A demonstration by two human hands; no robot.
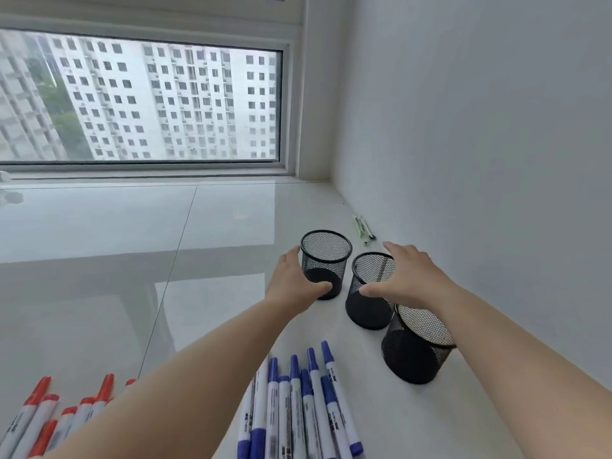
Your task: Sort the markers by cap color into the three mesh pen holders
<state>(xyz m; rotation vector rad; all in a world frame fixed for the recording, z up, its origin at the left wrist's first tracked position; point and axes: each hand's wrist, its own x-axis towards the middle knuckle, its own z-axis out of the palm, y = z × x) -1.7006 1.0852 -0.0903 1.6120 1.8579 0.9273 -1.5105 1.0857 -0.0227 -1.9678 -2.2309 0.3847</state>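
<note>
Barely started imo: all three holders (418, 346) look empty, blue markers (298, 409) at 6, red markers (49, 415) at 8. Left hand (296, 279) wraps the far holder (326, 263), right hand (410, 279) cups the middle one (369, 293).

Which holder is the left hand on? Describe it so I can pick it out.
Start at the white wall on the right; three black mesh holders run alongside it. The left hand is on the farthest holder, nearest the window, thumb and fingers around its side. Unlike the middle holder and the nearest holder, it stands farthest left, apart from them.
</note>
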